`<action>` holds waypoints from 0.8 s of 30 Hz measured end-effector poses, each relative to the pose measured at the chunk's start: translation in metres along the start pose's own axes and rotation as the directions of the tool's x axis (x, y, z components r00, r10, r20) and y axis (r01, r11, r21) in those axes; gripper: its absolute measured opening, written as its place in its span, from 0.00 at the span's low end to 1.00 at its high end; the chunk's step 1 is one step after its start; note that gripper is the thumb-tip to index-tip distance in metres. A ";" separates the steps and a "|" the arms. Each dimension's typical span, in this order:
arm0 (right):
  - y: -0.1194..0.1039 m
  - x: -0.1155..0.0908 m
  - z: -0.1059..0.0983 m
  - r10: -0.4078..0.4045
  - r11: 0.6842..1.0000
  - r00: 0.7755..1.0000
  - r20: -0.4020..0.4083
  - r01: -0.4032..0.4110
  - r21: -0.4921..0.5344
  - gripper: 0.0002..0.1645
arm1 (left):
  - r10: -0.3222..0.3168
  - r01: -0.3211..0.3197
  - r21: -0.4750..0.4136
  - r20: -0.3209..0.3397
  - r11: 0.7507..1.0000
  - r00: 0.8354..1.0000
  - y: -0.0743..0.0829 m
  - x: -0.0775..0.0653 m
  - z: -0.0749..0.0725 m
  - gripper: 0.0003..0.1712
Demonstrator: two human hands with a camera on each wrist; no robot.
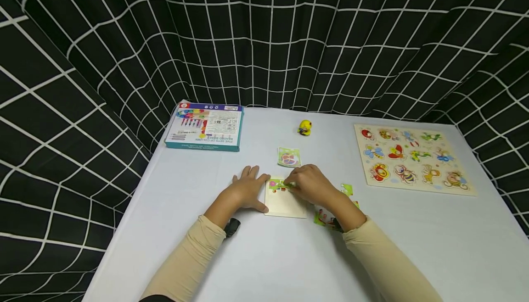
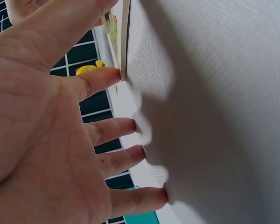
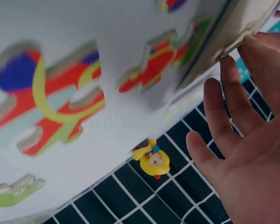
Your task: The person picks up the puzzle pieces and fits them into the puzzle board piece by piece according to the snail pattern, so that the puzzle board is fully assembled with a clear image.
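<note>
A pale square puzzle board [image 1: 285, 206] lies before me, with colourful joined jigsaw pieces [image 1: 273, 184] along its far edge. At the board's left side, my left hand [image 1: 247, 191] spreads its fingers; the index fingertip touches a corner in the left wrist view, and the other fingertips rest on the table. My right hand [image 1: 313, 185] pinches a small jigsaw piece [image 3: 235, 45] between thumb and fingers over the far right part of the board. Loose jigsaw pieces [image 1: 321, 218] lie partly under the right wrist, and a green one [image 1: 346, 189] sits farther right.
Beyond the board lies a square picture card [image 1: 289, 157]. A yellow toy figure [image 1: 305, 127] stands farther back. A flat teal-edged box [image 1: 203, 126] is at the back left, and a wooden insect puzzle [image 1: 407, 159] at the right. Dark gridded cloth [image 1: 281, 40] hangs behind the table.
</note>
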State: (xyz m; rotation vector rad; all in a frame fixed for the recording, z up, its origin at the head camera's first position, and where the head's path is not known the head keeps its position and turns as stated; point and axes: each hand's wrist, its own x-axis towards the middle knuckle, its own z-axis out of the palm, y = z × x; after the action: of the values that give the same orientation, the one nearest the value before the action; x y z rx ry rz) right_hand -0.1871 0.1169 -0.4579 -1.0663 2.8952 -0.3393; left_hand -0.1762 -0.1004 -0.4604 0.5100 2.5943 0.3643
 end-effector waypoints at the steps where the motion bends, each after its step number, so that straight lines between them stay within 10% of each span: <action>1: -0.001 0.000 0.001 0.003 1.000 1.000 0.002 -0.003 -0.011 0.12 | -0.001 0.001 0.001 0.001 1.000 1.000 0.000 0.000 0.000 0.55; 13: -0.011 0.000 0.006 0.054 0.986 0.999 0.005 -0.052 -0.157 0.12 | -0.003 0.003 0.008 0.002 1.000 1.000 0.003 0.000 -0.003 0.55; 24: 0.027 -0.033 -0.015 0.136 0.977 0.991 -0.012 -0.132 0.170 0.15 | 0.004 -0.004 -0.020 -0.001 1.000 1.000 0.001 -0.003 -0.001 0.56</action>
State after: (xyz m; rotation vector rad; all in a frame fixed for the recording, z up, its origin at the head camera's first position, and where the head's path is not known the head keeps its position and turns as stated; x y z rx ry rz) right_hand -0.1803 0.1612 -0.4507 -0.8423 2.8766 -0.5817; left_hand -0.1742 -0.1007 -0.4584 0.5085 2.5879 0.3917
